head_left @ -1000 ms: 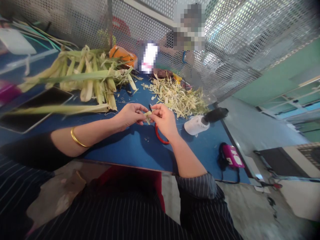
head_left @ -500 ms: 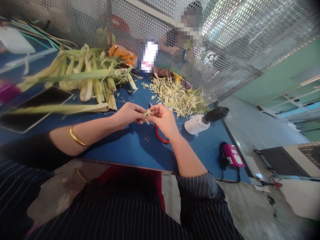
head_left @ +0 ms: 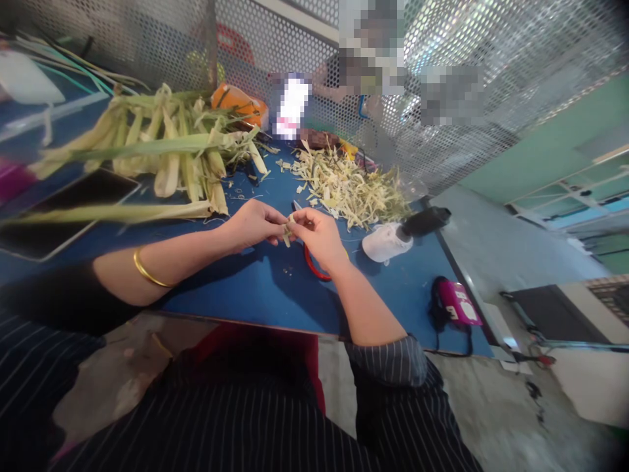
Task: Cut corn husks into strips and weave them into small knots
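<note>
Above the blue table (head_left: 236,282), my left hand (head_left: 258,224) and my right hand (head_left: 320,237) meet with fingertips pinched. Between them is a small pale strip of dried husk (head_left: 287,236), its short end hanging down; the fingers hide part of it. Under my right hand lies a pair of scissors with red handles (head_left: 316,267), partly covered by the hand. Beyond the hands spreads a loose heap of cut pale husk strips (head_left: 351,190). Left of it lies a bundle of long greenish-yellow stalks or husks (head_left: 170,147), with one long piece (head_left: 122,213) in front.
A white bottle with a black top (head_left: 386,243) lies right of the heap. Farther right is a purple box (head_left: 459,303) with a black cord. A dark flat panel (head_left: 63,210) lies at left, an orange packet (head_left: 240,105) behind. Perforated metal mesh (head_left: 295,39) borders the back; a blurred person is beyond it.
The strip between my fingertips has turned, and its loose end now points downward. Both hands stay in nearly the same place. The view has shifted slightly.
</note>
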A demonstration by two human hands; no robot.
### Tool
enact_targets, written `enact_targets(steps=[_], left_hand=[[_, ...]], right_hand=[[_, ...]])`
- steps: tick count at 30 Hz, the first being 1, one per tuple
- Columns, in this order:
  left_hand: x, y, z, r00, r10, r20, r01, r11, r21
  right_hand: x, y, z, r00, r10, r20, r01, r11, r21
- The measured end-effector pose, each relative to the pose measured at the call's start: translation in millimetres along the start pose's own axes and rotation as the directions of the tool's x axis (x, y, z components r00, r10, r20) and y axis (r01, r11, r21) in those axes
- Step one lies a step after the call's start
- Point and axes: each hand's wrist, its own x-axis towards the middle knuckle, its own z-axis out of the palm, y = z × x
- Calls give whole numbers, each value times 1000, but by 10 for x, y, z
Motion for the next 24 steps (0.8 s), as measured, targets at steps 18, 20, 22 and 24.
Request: enact_targets(steps=[18, 20, 22, 24], left_hand=[[-26, -54, 54, 988, -30, 155, 38, 998, -50], [-32, -75, 65, 989, -21, 145, 24, 1000, -20], [-42, -73, 70, 990, -15, 143, 13, 1000, 10], [-52, -57, 72, 990, -9, 142, 5, 1000, 25]], right_hand=[[-1, -17, 34, 986, 25, -165, -12, 997, 80], [-11, -6, 53, 986, -1, -168, 13, 998, 66], [-17, 21, 73, 973, -55, -222, 59, 998, 13], [-15, 52, 87, 957, -107, -268, 105, 994, -23]])
